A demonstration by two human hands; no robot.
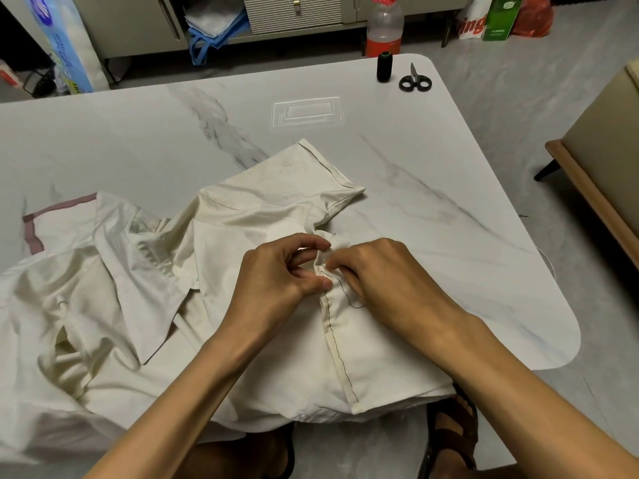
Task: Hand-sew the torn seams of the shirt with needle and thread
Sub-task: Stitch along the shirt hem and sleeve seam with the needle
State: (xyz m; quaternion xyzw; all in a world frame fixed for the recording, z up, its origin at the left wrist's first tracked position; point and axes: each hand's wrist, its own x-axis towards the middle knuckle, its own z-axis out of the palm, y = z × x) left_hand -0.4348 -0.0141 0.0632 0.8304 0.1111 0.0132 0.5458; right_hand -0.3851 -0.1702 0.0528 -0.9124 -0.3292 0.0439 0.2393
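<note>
My left hand (276, 278) pinches the far end of the seam (337, 350) from its left, the seam running away from me along the shirt (262, 209) on the tabletop (138, 150), my right hand (390, 281) pinching it opposite, thread (347, 296) looping beside.

Table (138, 140): marble-look top, smooth, soft sheen; shirt (276, 209) on the table: cream woven cloth, matt, creased, faintly stained; pink band (34, 229) toward the table's left edge: matt cloth; thread (340, 361) in the shirt seam: dark, matt; needle (333, 234): thin bright metal; scissors (415, 83) at the table's far right corner: black plastic handles, shiny metal blades; spool (383, 66) there too: black thread, slight gloss; bottle (384, 25) beyond the table: clear plastic; chair (594, 198) right of the table: wood frame, beige matt upholstery.
</note>
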